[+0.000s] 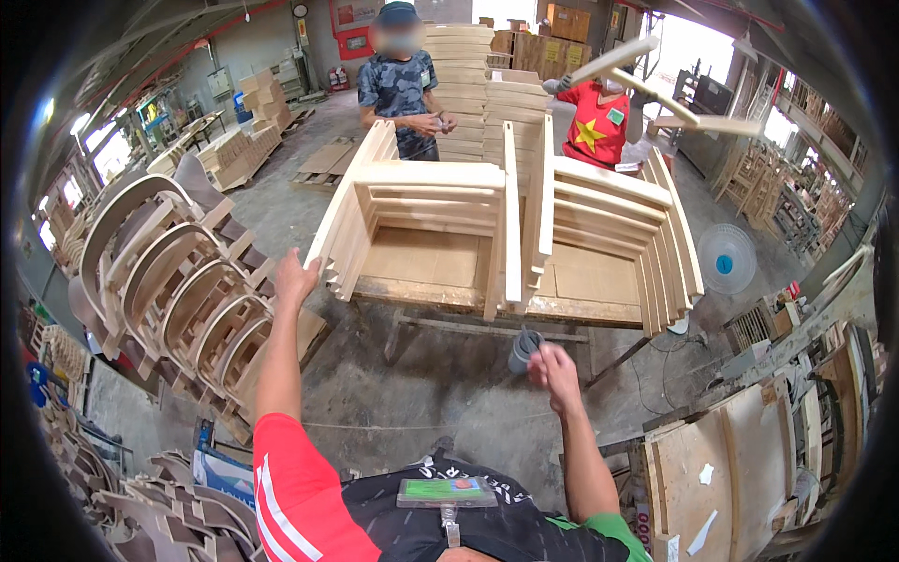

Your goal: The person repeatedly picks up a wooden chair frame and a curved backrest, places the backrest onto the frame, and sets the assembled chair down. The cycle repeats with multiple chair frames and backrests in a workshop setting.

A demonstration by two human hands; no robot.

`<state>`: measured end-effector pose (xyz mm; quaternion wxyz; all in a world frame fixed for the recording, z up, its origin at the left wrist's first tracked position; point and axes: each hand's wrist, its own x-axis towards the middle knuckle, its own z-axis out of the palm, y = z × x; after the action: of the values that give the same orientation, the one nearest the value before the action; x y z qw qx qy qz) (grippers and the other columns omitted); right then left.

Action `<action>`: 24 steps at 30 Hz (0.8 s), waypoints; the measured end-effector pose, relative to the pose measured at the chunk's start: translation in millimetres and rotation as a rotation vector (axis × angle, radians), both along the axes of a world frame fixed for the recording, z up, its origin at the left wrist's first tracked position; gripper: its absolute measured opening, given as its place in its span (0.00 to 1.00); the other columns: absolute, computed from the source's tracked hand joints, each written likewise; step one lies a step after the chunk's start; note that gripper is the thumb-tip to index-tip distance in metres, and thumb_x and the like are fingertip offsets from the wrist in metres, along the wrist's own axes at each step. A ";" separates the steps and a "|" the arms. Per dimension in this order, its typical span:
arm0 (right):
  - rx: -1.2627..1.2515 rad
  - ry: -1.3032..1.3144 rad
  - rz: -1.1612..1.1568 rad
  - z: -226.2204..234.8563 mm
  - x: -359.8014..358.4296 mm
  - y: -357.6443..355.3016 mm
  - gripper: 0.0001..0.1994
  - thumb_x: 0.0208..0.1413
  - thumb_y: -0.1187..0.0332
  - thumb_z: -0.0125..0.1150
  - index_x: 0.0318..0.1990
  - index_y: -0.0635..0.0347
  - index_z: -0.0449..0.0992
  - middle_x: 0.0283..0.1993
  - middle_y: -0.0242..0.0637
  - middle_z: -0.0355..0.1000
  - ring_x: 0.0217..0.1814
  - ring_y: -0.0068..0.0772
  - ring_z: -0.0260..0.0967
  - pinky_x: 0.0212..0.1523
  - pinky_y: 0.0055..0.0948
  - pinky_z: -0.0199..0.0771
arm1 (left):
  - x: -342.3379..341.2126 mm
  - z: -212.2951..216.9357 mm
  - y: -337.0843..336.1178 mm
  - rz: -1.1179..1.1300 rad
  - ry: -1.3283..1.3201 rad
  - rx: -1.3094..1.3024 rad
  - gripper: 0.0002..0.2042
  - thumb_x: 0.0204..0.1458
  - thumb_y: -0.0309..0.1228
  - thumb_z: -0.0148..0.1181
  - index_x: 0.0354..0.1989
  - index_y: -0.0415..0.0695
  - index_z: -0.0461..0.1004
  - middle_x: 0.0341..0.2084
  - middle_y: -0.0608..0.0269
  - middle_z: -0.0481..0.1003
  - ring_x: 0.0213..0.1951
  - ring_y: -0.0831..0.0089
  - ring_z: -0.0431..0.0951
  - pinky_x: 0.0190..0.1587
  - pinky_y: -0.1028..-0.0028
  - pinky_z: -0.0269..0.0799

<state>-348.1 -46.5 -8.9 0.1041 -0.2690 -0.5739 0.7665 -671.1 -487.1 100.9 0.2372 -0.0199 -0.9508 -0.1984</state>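
Two stacks of pale wooden frames lie on a cardboard-topped workbench in front of me. At the left stack, my left hand is closed at the near end of the top wooden frame; part of its grip is hidden. My right hand is raised in front of the bench, its fingers pinched together. Whether something small sits in them I cannot make out. Just beside it, below the bench edge, is a grey bucket. The right stack of frames has neither of my hands on it.
Curved wooden chair parts are stacked at left. Across the bench stand a person in a camouflage shirt and another in red, who lifts a wooden frame. A translucent tub and wooden panels are at right.
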 end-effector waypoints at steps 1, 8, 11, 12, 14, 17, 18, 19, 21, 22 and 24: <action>0.025 0.044 -0.019 19.3 -32.4 -4.6 0.21 0.70 0.52 0.57 0.57 0.60 0.73 0.45 0.34 0.75 0.42 0.26 0.74 0.37 0.30 0.74 | -18.7 -3.8 -2.9 -0.001 -0.114 0.003 0.33 0.53 0.51 0.65 0.59 0.36 0.73 0.50 0.36 0.79 0.52 0.43 0.80 0.57 0.52 0.73; 0.148 0.028 -0.053 62.7 -142.8 -23.7 0.23 0.70 0.54 0.56 0.64 0.59 0.68 0.49 0.34 0.72 0.42 0.27 0.73 0.40 0.25 0.76 | -76.9 -19.1 -1.8 -0.259 -0.511 0.358 0.24 0.54 0.46 0.65 0.46 0.34 0.79 0.33 0.44 0.82 0.37 0.53 0.84 0.42 0.59 0.78; 0.141 0.059 -0.054 57.2 -137.6 -20.7 0.23 0.70 0.55 0.56 0.64 0.60 0.67 0.50 0.35 0.73 0.44 0.29 0.74 0.40 0.28 0.77 | -63.5 -26.4 8.5 -0.255 -0.613 0.505 0.18 0.56 0.41 0.64 0.41 0.35 0.78 0.23 0.53 0.79 0.25 0.61 0.80 0.31 0.61 0.75; 0.144 0.089 -0.051 57.1 -130.5 -12.0 0.22 0.70 0.56 0.56 0.64 0.60 0.67 0.50 0.36 0.73 0.46 0.30 0.75 0.40 0.30 0.77 | -58.3 -22.7 16.7 -0.265 -0.628 0.544 0.17 0.57 0.39 0.63 0.40 0.35 0.77 0.20 0.56 0.77 0.21 0.64 0.78 0.28 0.62 0.74; 0.106 0.090 -0.013 50.5 -111.4 -22.6 0.22 0.69 0.58 0.58 0.64 0.59 0.67 0.49 0.36 0.74 0.46 0.30 0.76 0.41 0.31 0.78 | -31.4 -30.3 -10.9 -0.319 -0.493 0.512 0.14 0.58 0.38 0.62 0.40 0.36 0.76 0.18 0.61 0.73 0.18 0.70 0.74 0.24 0.64 0.71; 0.090 0.033 0.059 44.5 -46.8 -36.8 0.24 0.66 0.63 0.63 0.64 0.61 0.67 0.47 0.35 0.75 0.44 0.30 0.77 0.44 0.33 0.80 | 33.2 -42.5 -43.7 -0.309 -0.527 0.467 0.15 0.59 0.37 0.64 0.44 0.37 0.75 0.20 0.65 0.73 0.20 0.74 0.73 0.24 0.68 0.70; 0.032 0.047 0.091 46.7 -26.1 -45.3 0.25 0.64 0.63 0.65 0.64 0.63 0.67 0.46 0.35 0.75 0.43 0.30 0.77 0.44 0.34 0.81 | 59.7 -50.3 -64.0 -0.284 -0.631 0.632 0.14 0.60 0.38 0.65 0.43 0.38 0.75 0.21 0.65 0.74 0.21 0.74 0.74 0.24 0.68 0.71; -0.020 0.054 0.111 48.8 -8.8 -48.5 0.26 0.63 0.63 0.66 0.64 0.65 0.67 0.46 0.36 0.75 0.43 0.30 0.77 0.44 0.35 0.81 | 75.0 -49.2 -72.7 -0.268 -0.744 0.798 0.14 0.60 0.39 0.66 0.43 0.40 0.75 0.22 0.65 0.75 0.22 0.73 0.75 0.24 0.69 0.73; -0.026 -0.032 0.135 54.1 -6.5 -45.6 0.26 0.61 0.61 0.69 0.60 0.66 0.67 0.42 0.37 0.75 0.38 0.31 0.77 0.39 0.36 0.81 | 74.1 -42.4 -81.8 -0.271 -0.938 0.997 0.14 0.60 0.40 0.67 0.41 0.42 0.75 0.23 0.64 0.75 0.21 0.73 0.76 0.24 0.70 0.75; -0.008 -0.076 0.148 58.3 -16.6 -38.9 0.26 0.61 0.60 0.70 0.59 0.65 0.67 0.40 0.37 0.74 0.37 0.31 0.76 0.37 0.36 0.80 | 72.6 -40.5 -83.1 -0.261 -1.043 1.090 0.14 0.60 0.40 0.67 0.41 0.42 0.75 0.23 0.64 0.76 0.21 0.72 0.77 0.23 0.70 0.76; 0.082 -0.126 0.192 66.8 -47.0 -32.7 0.25 0.60 0.58 0.71 0.54 0.64 0.67 0.37 0.36 0.72 0.34 0.30 0.75 0.33 0.35 0.79 | 45.3 -31.6 -69.0 -0.271 -1.071 1.035 0.14 0.60 0.40 0.67 0.39 0.42 0.74 0.22 0.63 0.76 0.21 0.72 0.77 0.23 0.71 0.77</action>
<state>-395.1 -79.2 57.9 0.0050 -0.2558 -0.6334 0.7303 -625.7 -556.1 69.3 -0.3044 0.0763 -0.7109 -0.6294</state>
